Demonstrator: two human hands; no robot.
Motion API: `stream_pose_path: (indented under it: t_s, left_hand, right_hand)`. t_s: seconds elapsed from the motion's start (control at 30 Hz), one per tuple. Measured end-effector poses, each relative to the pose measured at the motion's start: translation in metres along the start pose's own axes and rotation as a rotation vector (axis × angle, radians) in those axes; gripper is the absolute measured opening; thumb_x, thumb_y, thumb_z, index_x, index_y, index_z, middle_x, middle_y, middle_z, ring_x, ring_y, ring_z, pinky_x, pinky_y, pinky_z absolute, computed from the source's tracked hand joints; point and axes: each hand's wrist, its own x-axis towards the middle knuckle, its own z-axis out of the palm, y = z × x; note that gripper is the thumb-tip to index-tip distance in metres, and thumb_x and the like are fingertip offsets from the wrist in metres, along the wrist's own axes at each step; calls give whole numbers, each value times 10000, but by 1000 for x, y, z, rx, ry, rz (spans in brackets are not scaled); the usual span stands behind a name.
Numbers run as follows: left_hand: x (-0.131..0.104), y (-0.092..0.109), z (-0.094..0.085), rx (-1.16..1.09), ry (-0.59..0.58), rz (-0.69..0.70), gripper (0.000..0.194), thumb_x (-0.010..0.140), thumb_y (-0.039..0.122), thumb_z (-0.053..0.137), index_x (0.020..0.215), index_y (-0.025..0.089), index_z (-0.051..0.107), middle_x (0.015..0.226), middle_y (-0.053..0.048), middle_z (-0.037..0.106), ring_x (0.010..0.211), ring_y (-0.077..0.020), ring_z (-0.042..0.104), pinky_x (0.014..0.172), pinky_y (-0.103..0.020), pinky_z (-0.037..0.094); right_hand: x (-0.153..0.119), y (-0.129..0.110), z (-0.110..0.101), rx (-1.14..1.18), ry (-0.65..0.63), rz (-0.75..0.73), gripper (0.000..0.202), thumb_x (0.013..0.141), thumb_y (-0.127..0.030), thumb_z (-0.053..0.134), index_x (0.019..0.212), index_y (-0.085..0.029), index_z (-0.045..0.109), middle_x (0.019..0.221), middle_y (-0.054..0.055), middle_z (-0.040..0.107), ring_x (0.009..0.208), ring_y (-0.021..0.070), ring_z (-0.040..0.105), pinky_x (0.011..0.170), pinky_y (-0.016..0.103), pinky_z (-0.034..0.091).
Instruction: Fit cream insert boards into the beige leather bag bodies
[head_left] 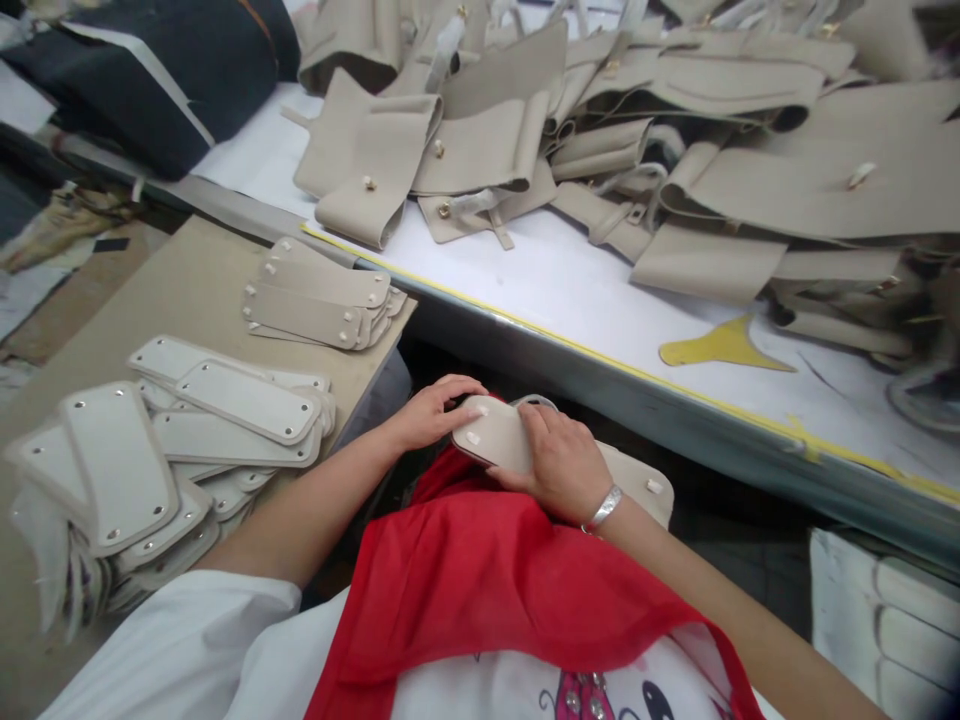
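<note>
A long beige leather panel (637, 474) with rounded ends and small white-wrapped studs lies across my lap, over the red apron (480, 560). My left hand (436, 412) pinches its left end, thumb on top near a stud and fingers at the far edge. Wrapped over the panel's middle is my right hand (564, 462), thumb on the near side and fingers on the far side. A silver bracelet (604, 508) circles my right wrist. The panel's underside is hidden. Behind my right fingers a pale curved edge shows, and I cannot make out what it is.
On the board at left lie a pile of white-backed panels (232, 400) and a stack of beige panels (315, 300). Beige leather bag pieces (735, 190) crowd the worktable, whose edge (525, 318) runs before me. A yellow scraper-like piece (720, 345) lies there. A black bundle (180, 80) stands far left.
</note>
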Motion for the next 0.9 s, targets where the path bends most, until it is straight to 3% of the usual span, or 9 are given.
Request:
stream_pose_path:
  t_s: [0.23, 0.37, 0.5, 0.6, 0.73, 0.9]
  left_hand:
    - [0, 5, -5, 275, -21, 113, 353, 846, 377, 456, 1119, 175, 552, 1227, -86, 495, 1157, -199, 443, 1010, -337, 341]
    - [2, 24, -1, 559, -32, 260, 392, 847, 343, 458, 1188, 156, 509, 1332, -113, 414, 1233, -228, 362, 1053, -397, 265]
    - [9, 41, 22, 705, -174, 444, 756, 733, 533, 574, 1341, 157, 329, 1368, -144, 372, 1254, -272, 325, 1076, -459, 160]
    - [16, 40, 39, 783, -258, 455, 934, 610, 652, 615, 1332, 135, 327, 1309, -167, 426, 1190, -305, 380, 1046, -475, 176]
    - [21, 35, 46, 817, -217, 429, 822, 639, 627, 591, 1258, 121, 401, 1203, -173, 491, 1093, -314, 434, 970, -459, 257]
    - [22, 38, 44, 832, -213, 420, 740, 672, 621, 545, 1204, 118, 436, 1142, -170, 511, 1037, -313, 454, 930, -447, 279]
  right_hand:
    - [-60, 47, -12, -103, -18, 16, 778, 688, -668, 532, 1213, -105, 423, 1139, 165, 527, 979, 272, 499, 820, 370, 366]
    - [-71, 54, -13, -101, -8, 52, 779, 677, -662, 549, 1209, -104, 434, 1156, 165, 521, 991, 275, 490, 831, 378, 365]
    - [-70, 54, -12, -83, 14, 59, 760, 670, -643, 564, 1191, -102, 457, 1150, 173, 525, 988, 273, 487, 814, 378, 366]
    - [-71, 56, -11, -60, 33, 61, 767, 666, -659, 553, 1197, -113, 462, 1156, 172, 517, 996, 273, 480, 826, 384, 356]
    - [-73, 59, -8, -23, 35, 78, 777, 659, -671, 553, 1198, -117, 470, 1136, 163, 528, 982, 274, 478, 832, 382, 351]
    - [-75, 66, -5, -1, 41, 68, 696, 743, -592, 510, 1218, -86, 458, 1176, 168, 515, 1026, 284, 453, 867, 396, 323]
